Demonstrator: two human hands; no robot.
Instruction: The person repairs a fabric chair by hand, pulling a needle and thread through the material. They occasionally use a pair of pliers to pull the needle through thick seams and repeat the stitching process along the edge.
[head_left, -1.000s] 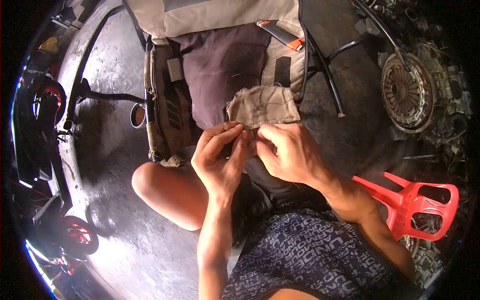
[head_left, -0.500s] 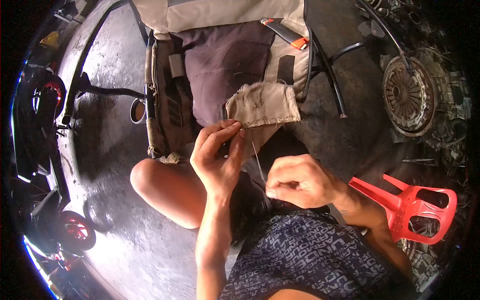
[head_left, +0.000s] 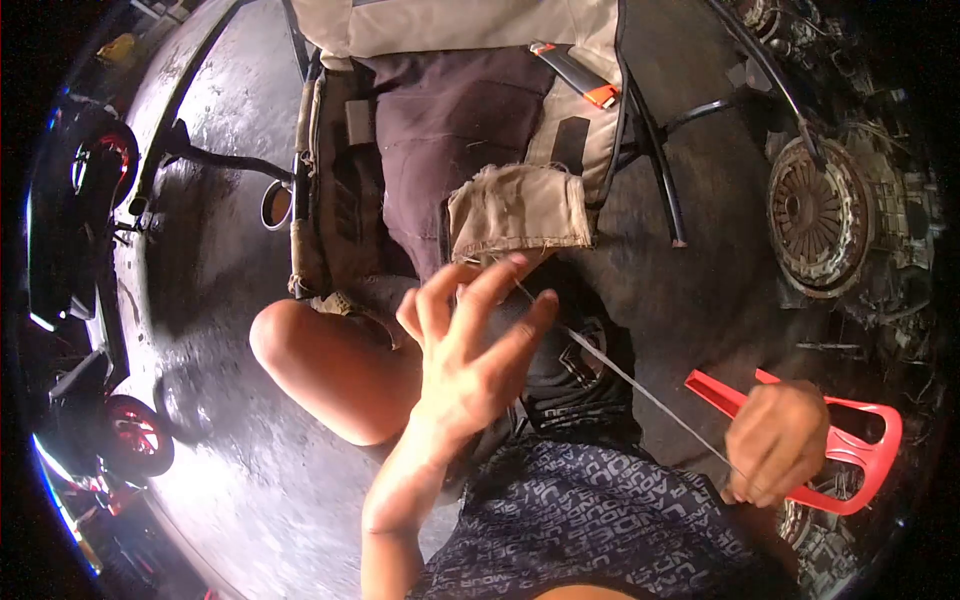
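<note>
A grey thread (head_left: pixel 640 388) runs taut on a slant from near the lower edge of a tan cloth piece (head_left: pixel 515 210) out to the right. Its far end goes into my right hand (head_left: pixel 775 440), which is closed in a fist in front of the red chair. My left hand (head_left: pixel 470 345) hovers just below the cloth's frayed edge with its fingers spread, the thread passing by its fingertips. The tan piece lies over a dark purple cloth (head_left: pixel 455 130) on the beige fabric seat (head_left: pixel 460 30) of a metal-framed chair.
A black and orange utility knife (head_left: pixel 575 75) rests on the seat's right side. A red plastic chair (head_left: pixel 865 460) stands at the right, below a round clutch part (head_left: pixel 815 215) and other machine parts. A cup-like container (head_left: pixel 276 205) sits left of the frame, with motorcycle wheels (head_left: pixel 140 435) farther left.
My right hand has moved far to the right and drawn a long stretch of thread out from the cloth. My left hand has opened from a pinch at the cloth's edge.
</note>
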